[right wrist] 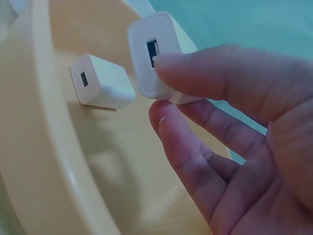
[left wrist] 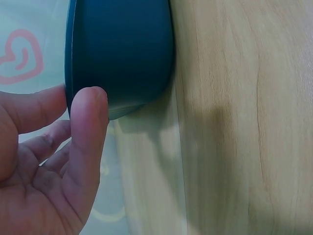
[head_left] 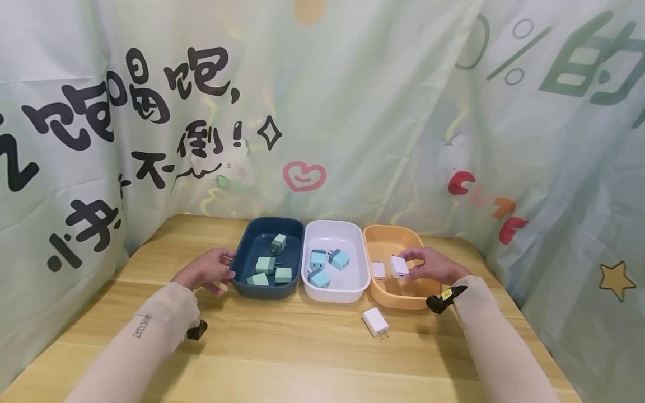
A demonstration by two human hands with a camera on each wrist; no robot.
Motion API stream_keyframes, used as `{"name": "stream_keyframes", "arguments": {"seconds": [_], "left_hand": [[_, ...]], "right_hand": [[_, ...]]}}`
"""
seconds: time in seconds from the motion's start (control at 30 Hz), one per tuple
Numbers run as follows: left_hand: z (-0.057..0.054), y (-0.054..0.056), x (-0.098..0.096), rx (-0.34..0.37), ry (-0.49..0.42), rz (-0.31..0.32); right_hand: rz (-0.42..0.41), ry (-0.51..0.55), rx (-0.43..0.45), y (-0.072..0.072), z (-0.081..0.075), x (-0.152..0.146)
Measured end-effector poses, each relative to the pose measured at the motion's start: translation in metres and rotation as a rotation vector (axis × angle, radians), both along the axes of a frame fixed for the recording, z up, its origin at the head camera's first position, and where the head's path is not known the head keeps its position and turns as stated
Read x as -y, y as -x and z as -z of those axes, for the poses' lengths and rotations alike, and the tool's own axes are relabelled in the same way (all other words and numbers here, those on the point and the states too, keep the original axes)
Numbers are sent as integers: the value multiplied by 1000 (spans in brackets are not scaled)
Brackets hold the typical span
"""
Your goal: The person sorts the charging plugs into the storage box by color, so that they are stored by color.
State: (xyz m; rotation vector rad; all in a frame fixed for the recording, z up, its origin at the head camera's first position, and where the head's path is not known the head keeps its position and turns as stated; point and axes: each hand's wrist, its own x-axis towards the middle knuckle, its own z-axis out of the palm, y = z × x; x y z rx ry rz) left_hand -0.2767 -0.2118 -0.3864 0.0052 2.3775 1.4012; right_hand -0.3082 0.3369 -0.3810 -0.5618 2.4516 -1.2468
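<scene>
My right hand point(head_left: 434, 265) pinches a white USB wall charger point(right wrist: 156, 54) between thumb and fingers, over the orange box point(head_left: 393, 300). Its USB port faces the right wrist camera, with the thumb tip at the port's edge. Another white charger point(right wrist: 105, 83) lies inside that box, against the side wall. A third white charger point(head_left: 375, 322) lies on the table in front, prongs toward me. At the far left, my left hand point(left wrist: 54, 161) holds the rim of the dark blue box point(left wrist: 122, 49) between thumb and index finger.
Several pale green chargers point(head_left: 265, 265) lie in the dark blue box. The white box point(head_left: 336, 295) in the middle holds light blue chargers point(head_left: 339, 258). All three boxes stand side by side on the wooden table point(head_left: 282, 352). A printed curtain point(head_left: 353, 112) hangs behind and beside it.
</scene>
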Motion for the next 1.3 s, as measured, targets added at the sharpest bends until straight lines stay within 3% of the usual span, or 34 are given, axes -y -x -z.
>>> {"name": "stream_keyframes", "arguments": {"seconds": [0.7,1.3], "left_hand": [[1,2,-3,9,14,-7],[0,3,-3,12,28,-18]], "right_hand": [[121,-10,-9,7,1,-2],[83,-14,-28,3,0,-4]]}}
